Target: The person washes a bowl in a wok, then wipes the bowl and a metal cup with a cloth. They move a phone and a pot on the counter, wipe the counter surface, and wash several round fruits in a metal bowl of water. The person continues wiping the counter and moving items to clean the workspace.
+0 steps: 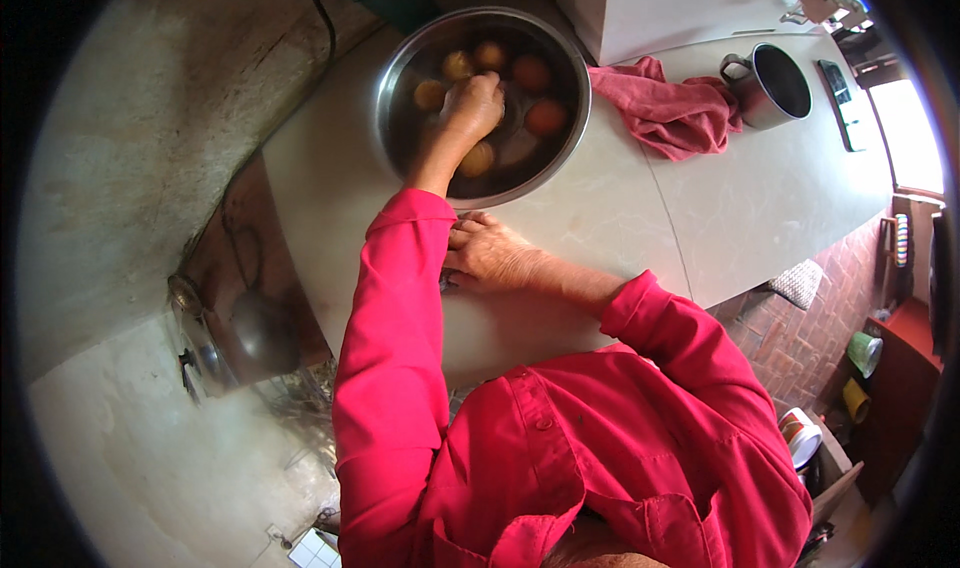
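Observation:
A round metal basin (581, 144) stands on the pale counter, with dark liquid in it. Several round yellowish fruits or vegetables (476, 160) and reddish ones (546, 117) sit in the basin. My left hand (474, 104) reaches in from the near side, fingers bent downward among them; its fingertips, and whatever they touch, are hidden. Just outside the near rim, my right hand (491, 254) rests low over the counter, fingers pointing left. Something small and dark (448, 279) shows beside its fingers, too little seen to name.
A crumpled red cloth (667, 110) lies right of the basin. Beyond it are a metal mug (780, 88) and a phone (841, 105). A white box-like object (675, 2) stands behind the cloth. The wall (172, 118) runs along the left.

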A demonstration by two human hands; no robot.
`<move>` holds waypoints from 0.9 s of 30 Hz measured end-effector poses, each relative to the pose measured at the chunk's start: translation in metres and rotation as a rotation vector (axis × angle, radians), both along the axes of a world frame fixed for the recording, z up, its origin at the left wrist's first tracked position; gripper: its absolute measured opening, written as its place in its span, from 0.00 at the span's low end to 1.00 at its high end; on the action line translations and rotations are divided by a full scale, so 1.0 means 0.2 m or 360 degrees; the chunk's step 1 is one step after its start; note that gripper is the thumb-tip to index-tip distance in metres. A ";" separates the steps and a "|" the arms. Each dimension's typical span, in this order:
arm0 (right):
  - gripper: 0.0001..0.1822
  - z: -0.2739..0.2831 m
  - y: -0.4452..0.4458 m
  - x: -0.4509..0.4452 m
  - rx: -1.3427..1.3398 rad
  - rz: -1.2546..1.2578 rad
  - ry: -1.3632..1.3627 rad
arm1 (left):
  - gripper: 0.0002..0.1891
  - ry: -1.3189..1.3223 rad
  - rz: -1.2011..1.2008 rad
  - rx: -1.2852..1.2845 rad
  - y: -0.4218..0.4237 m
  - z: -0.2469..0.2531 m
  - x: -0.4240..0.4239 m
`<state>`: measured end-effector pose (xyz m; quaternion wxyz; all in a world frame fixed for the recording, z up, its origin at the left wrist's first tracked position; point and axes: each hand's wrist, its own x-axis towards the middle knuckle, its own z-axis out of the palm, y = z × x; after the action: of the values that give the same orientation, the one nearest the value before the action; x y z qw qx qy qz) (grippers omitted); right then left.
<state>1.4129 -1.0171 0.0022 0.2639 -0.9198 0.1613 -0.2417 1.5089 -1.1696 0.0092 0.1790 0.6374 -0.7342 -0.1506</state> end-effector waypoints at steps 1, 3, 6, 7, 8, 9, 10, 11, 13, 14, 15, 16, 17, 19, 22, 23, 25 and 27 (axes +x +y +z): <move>0.19 0.00 0.00 0.00 -0.0010 -0.0010 -0.0033 | 0.11 0.0061 0.0060 -0.0020 -0.01 -0.01 0.02; 0.19 0.02 -0.01 -0.01 0.0046 0.0007 -0.0009 | 0.11 0.0161 0.0079 0.0027 -0.02 0.01 0.06; 0.19 0.04 -0.01 -0.02 0.0172 0.0077 0.0091 | 0.10 0.0390 0.0188 0.0087 -0.01 0.05 0.10; 0.19 0.04 -0.01 -0.01 0.0166 0.0083 0.0086 | 0.10 0.0435 0.0177 0.0093 -0.01 0.02 0.13; 0.19 0.04 -0.01 -0.01 0.0160 0.0091 0.0081 | 0.09 0.0481 0.0165 0.0099 -0.01 0.01 0.17; 0.19 0.03 -0.01 -0.01 0.0158 0.0087 0.0086 | 0.09 0.0534 0.0140 0.0109 -0.01 0.02 0.17; 0.19 0.02 -0.01 -0.01 0.0155 0.0083 0.0091 | 0.10 0.0509 0.0135 0.0241 -0.01 0.04 0.17; 0.19 0.02 -0.01 -0.01 0.0153 0.0080 0.0097 | 0.10 0.0484 0.0130 0.0372 0.00 0.06 0.17; 0.17 -0.01 0.00 0.00 0.0055 0.0013 0.0009 | 0.11 0.0565 0.0086 0.0567 0.05 0.12 0.17; 0.17 -0.02 0.00 0.01 0.0006 -0.0020 -0.0035 | 0.12 0.0676 0.0043 0.0630 0.07 0.14 0.16; 0.17 -0.02 0.00 0.01 0.0049 0.0008 0.0019 | 0.13 0.0788 0.0001 0.0694 0.10 0.17 0.16; 0.18 0.00 0.00 0.00 0.0092 0.0036 0.0073 | 0.17 0.0524 -0.0084 0.0878 0.09 0.22 0.16; 0.18 0.00 -0.01 0.00 0.0135 0.0063 0.0128 | 0.18 0.0440 -0.0208 0.0901 0.11 0.25 0.15; 0.17 -0.01 0.00 0.00 0.0048 0.0013 0.0005 | 0.19 0.0265 -0.0448 0.0936 0.15 0.30 0.13; 0.16 -0.01 0.00 0.00 0.0009 -0.0004 -0.0037 | 0.20 0.0029 -0.0478 0.0620 0.19 0.22 0.11; 0.16 0.00 0.00 0.00 0.0010 0.0000 -0.0029 | 0.20 -0.0016 -0.0471 0.0544 0.20 0.22 0.10; 0.18 0.02 0.00 0.00 0.0095 0.0046 0.0079 | 0.14 -0.0006 -0.0403 0.0555 0.20 0.22 0.06; 0.18 0.02 0.00 -0.01 0.0135 0.0067 0.0131 | 0.12 -0.0067 -0.0338 0.0487 0.20 0.24 0.03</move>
<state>1.4114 -1.0181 0.0065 0.3007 -0.9201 0.1628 -0.1911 1.5141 -1.1290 0.0581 0.0478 0.5790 -0.7695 -0.2651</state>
